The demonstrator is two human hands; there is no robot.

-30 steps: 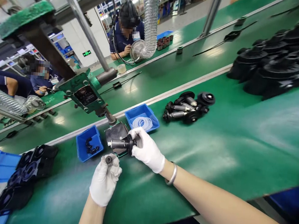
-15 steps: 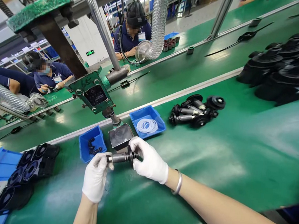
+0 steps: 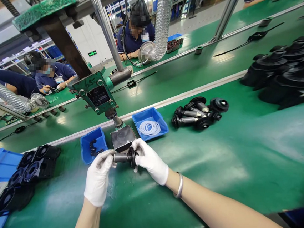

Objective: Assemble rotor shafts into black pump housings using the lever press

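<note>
Between my two white-gloved hands a dark cylindrical rotor with a black impeller disc point(image 3: 122, 157) lies roughly level above the green bench. My left hand point(image 3: 99, 177) pinches its shaft end, where the fingertips hide the tip. Around the disc end are the fingers of my right hand point(image 3: 151, 162). Just beyond the part stands a dark metal block point(image 3: 122, 137) beneath the green press head point(image 3: 97, 92). A blue bin with small black parts point(image 3: 84, 147) sits behind my left hand, and another blue bin with white rings point(image 3: 142, 117) is behind my right.
Several similar rotors point(image 3: 191, 114) lie in a pile at the back right. Black housings point(image 3: 287, 77) are heaped at the far right. Square black parts point(image 3: 32, 170) stand at the left beside a large blue crate point(image 3: 4, 160). Two co-workers point(image 3: 136, 33) sit across the bench.
My right hand has shifted slightly on the disc end, and my left fingers have moved a little further over the shaft end. The rotor stays in both hands.
</note>
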